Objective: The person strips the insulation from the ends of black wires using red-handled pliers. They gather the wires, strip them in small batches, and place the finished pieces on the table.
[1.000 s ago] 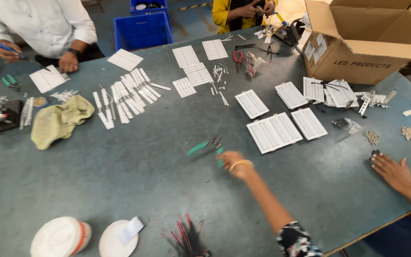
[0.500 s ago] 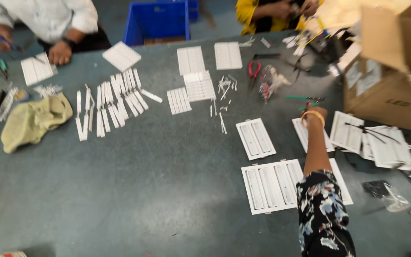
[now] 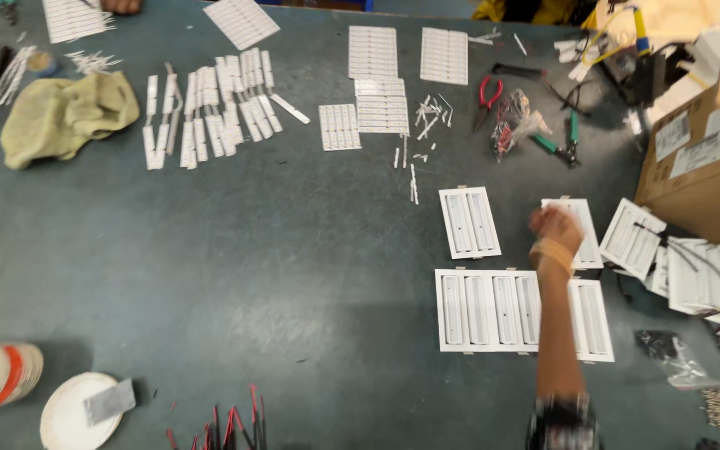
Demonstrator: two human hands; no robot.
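Stretching across a wide grey-green worktable [image 3: 235, 250], the person's one visible hand [image 3: 555, 229], which side I cannot tell, rests over a white slotted panel [image 3: 581, 218]; motion blur hides whether the fingers clasp it. Another white panel [image 3: 469, 222] lies just beside, and a longer row of panels [image 3: 493, 310] sits nearer the person, under the forearm. Farther back, white strips [image 3: 210, 112] are spread in rows near a crumpled yellow-green cloth [image 3: 64, 112]. Red-handled pliers [image 3: 487, 93] lie near the far edge, and a cardboard box [image 3: 702, 167] stands at the table's right end.
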